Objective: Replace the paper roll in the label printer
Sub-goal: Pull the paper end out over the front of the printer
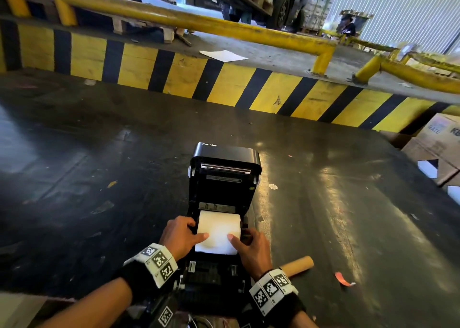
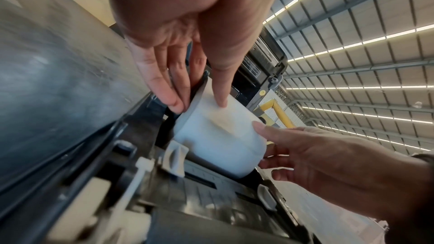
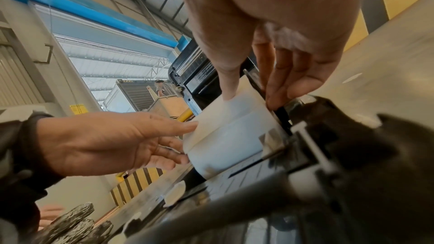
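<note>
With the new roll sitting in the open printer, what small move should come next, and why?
Probably draw the loose paper end forward toward the front slot: the roll sits in the open printer, both thumbs rest on its sheet, and the lid is up.

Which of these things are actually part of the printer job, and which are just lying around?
Part of the job: label printer, lid open; white paper roll in its bay; left hand and right hand on the roll; empty cardboard core.

Lying about: red scrap, white sheet, cardboard boxes.

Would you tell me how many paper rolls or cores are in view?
2: a white roll seated in the open printer, and an empty cardboard core lying right of it.
</note>
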